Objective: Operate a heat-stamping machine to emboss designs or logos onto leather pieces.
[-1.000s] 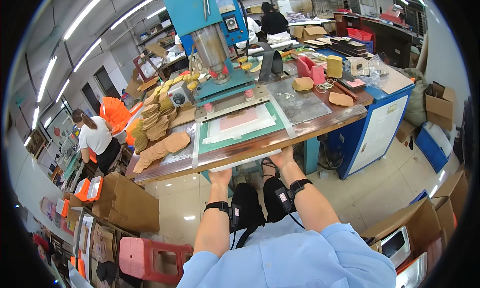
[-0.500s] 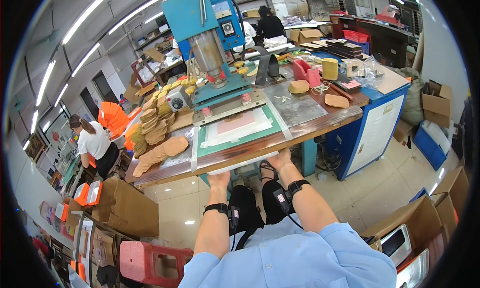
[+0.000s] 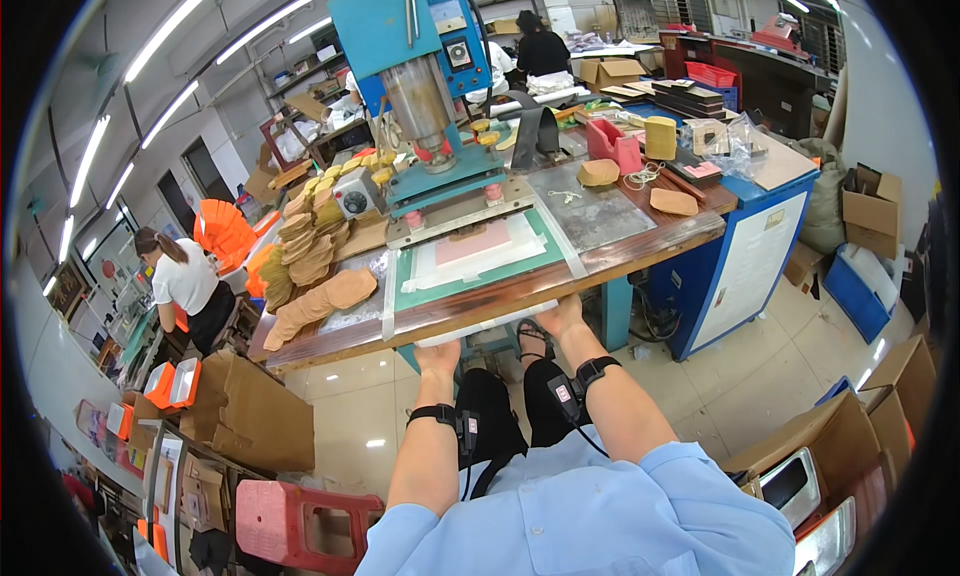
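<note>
Both my hands reach under the front edge of the wooden worktable (image 3: 480, 311). My left hand (image 3: 438, 357) is at the left end of a white strip or panel edge (image 3: 497, 326) beneath the tabletop, and my right hand (image 3: 561, 319) is at its right end. The fingers of both hands are hidden there, so their grip does not show. On the table above, a green mat (image 3: 420, 291) carries white sheets (image 3: 505, 269) and a pink piece (image 3: 478, 251). A blue press (image 3: 440, 176) stands over the mat's far edge.
Stacked tan pieces (image 3: 310, 231) lie left of the press, with a longer tan stack (image 3: 325, 306) nearer. To the right are a metal plate (image 3: 590, 214), a pink holder (image 3: 612, 146) and a blue cabinet (image 3: 745, 266). A red stool (image 3: 290, 521) stands low at left.
The view has shifted very slightly. My hands stay at the white edge under the table, and nothing on the tabletop has visibly moved.
</note>
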Demonstrator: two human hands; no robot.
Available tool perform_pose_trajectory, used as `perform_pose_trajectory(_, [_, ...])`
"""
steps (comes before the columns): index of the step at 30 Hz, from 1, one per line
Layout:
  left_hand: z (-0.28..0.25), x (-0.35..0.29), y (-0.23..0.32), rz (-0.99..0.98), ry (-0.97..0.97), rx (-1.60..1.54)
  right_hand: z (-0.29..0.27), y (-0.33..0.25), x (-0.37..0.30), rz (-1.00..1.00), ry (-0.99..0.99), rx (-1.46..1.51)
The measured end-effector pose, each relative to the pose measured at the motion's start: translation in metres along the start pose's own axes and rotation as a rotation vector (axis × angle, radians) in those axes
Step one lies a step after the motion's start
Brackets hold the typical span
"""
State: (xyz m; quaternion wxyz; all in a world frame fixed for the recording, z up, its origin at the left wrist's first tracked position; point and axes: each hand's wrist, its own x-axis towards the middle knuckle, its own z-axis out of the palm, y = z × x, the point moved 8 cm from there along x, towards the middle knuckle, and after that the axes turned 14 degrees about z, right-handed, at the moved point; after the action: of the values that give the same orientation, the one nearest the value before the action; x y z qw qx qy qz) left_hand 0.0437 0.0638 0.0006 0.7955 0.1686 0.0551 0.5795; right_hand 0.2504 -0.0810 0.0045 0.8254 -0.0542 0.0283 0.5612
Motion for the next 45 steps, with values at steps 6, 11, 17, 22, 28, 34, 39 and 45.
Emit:
perform_pose_trajectory(6, [-0.008, 0.007, -0.002, 0.006, -0.091, 0.063, -0.004, -0.002, 0.003, -0.009, 0.03, -0.004])
perform_pose_trajectory(11, [-0.009, 0.009, -0.001, 0.0, -0.09, 0.028, -0.005, -0.002, 0.005, -0.015, 0.016, -0.02])
perform_pose_trajectory(17, [-0.01, 0.007, -0.002, -0.017, -0.003, -0.056, -0.002, 0.0, 0.0, -0.015, 0.056, -0.008])
perform_pose_trajectory(22, [-0.005, 0.004, -0.003, -0.016, 0.006, -0.023, -0.002, -0.002, 0.001, -0.017, 0.037, -0.031])
perform_pose_trajectory(28, [-0.003, 0.001, 0.0, -0.013, 0.031, -0.04, -0.001, 0.0, -0.001, -0.009, 0.028, 0.004])
perform_pose_trajectory(34, [-0.006, 0.002, -0.002, -0.051, 0.065, -0.152, -0.007, -0.002, 0.006, -0.001, 0.012, 0.021])
perform_pose_trajectory(39, [-0.003, -0.001, -0.003, -0.029, 0.088, -0.091, -0.008, -0.004, 0.007, -0.011, -0.011, 0.009])
perform_pose_trajectory(45, [-0.008, 0.003, -0.001, -0.031, 0.049, -0.084, -0.003, -0.001, 0.004, -0.007, -0.025, -0.013])
